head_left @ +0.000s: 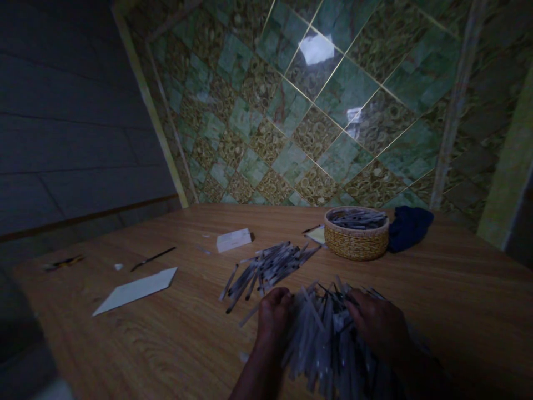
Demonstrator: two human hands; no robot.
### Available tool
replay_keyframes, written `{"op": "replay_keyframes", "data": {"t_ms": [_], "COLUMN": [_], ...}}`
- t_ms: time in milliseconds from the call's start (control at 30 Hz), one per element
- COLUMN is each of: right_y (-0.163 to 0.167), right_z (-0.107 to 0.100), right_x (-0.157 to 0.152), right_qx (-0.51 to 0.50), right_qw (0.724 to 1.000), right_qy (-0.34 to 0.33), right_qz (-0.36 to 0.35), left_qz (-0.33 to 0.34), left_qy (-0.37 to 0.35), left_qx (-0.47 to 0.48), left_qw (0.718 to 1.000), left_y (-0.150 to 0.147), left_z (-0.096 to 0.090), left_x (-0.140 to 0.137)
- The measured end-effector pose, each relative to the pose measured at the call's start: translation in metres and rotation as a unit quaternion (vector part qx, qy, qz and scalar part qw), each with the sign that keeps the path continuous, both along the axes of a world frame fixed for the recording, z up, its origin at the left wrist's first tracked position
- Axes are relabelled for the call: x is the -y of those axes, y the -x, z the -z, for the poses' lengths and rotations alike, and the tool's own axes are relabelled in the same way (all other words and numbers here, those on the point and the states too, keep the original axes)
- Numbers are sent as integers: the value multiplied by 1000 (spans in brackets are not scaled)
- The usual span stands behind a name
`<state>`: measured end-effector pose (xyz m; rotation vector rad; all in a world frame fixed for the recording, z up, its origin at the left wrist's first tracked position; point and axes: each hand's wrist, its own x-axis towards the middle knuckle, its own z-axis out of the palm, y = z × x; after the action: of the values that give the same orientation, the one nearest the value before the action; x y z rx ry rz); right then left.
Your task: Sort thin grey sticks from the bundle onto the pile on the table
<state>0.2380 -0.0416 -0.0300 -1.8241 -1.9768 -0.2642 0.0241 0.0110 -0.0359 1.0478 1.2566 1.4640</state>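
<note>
A large heap of thin translucent tubes (318, 339), several with dark ends, lies on the table close in front of me. My left hand (275, 311) rests at the heap's left side with its fingers curled in; what lies inside them is hidden. On the right side, my right hand (377, 322) reaches over the heap, its fingers bent around some of the tubes near their far ends. Just beyond my left hand is a smaller loose pile of similar dark-tipped tubes (270, 266).
A round woven basket (356, 244) full of similar tubes stands at the back right, beside dark blue cloth (410, 228). A white box (234, 240), a flat white board (135, 290), a thin black tool (153, 259) and an orange-black tool (63, 263) lie leftward. A tiled wall rises behind.
</note>
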Motion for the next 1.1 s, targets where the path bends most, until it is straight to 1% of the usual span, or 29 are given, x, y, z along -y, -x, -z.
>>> {"op": "replay_keyframes", "data": {"t_ms": [133, 233, 367, 500, 600, 700, 767, 833, 900, 1000, 1100], "right_y": [1, 1, 1, 0, -2, -2, -2, -1, 0, 1, 2], "right_z": [0, 4, 11, 16, 19, 21, 21, 20, 19, 19, 20], "right_x": [2, 3, 2, 0, -2, -3, -3, -3, -3, -3, -5], "right_qx": [33, 53, 70, 75, 74, 66, 62, 56, 45, 25, 8], "right_qw": [999, 998, 995, 990, 987, 988, 988, 988, 989, 990, 990], "right_qy": [-5, -30, -75, -117, -138, -141, -140, -140, -139, -132, -130], "right_qz": [9, 10, 2, -13, -17, -21, -18, -15, -15, -35, -54], "left_qz": [62, 103, 123, 95, 38, -30, -63, -77, -75, -60, -34], "left_qy": [-40, -63, -83, -89, -87, -84, -83, -81, -74, -49, -17], "left_qx": [-94, -145, -200, -242, -275, -320, -360, -410, -466, -549, -620], "left_qw": [993, 982, 968, 962, 957, 943, 927, 905, 879, 832, 784], "left_y": [-11, -20, -26, -22, -7, 15, 26, 32, 31, 23, 17], "left_z": [5, 7, 7, 6, 7, 8, 8, 5, 0, -11, -23], "left_x": [6, 13, 22, 20, 10, -3, -9, -10, -8, -4, -8]}}
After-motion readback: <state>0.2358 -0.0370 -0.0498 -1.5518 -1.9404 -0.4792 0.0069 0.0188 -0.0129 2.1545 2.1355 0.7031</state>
